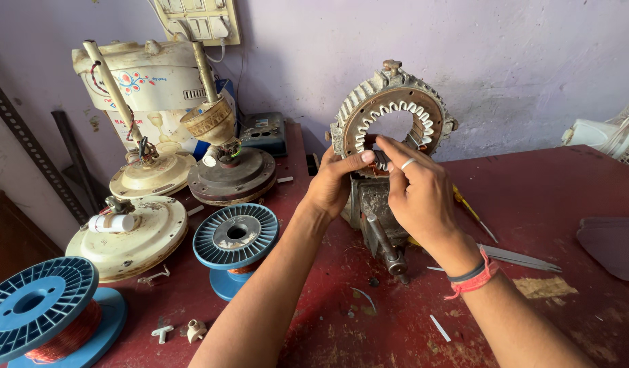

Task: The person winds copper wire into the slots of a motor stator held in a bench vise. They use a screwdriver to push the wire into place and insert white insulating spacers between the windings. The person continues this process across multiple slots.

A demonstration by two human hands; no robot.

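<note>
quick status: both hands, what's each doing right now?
Left hand: closed on the lower rim of the round grey metal stator ring standing in the bench vise.
Right hand: fingers pinched at the ring's inner slots; what it holds cannot be told.

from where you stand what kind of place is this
Likely a small fan-motor repair workshop: a stator ring clamped in a bench vise, opened ceiling fan housings and spools of copper wire on a red workbench.

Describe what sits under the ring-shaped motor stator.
A grey bench vise on the red table holds the stator upright. Both hands cover the stator's lower edge, hiding the clamping point.
</note>
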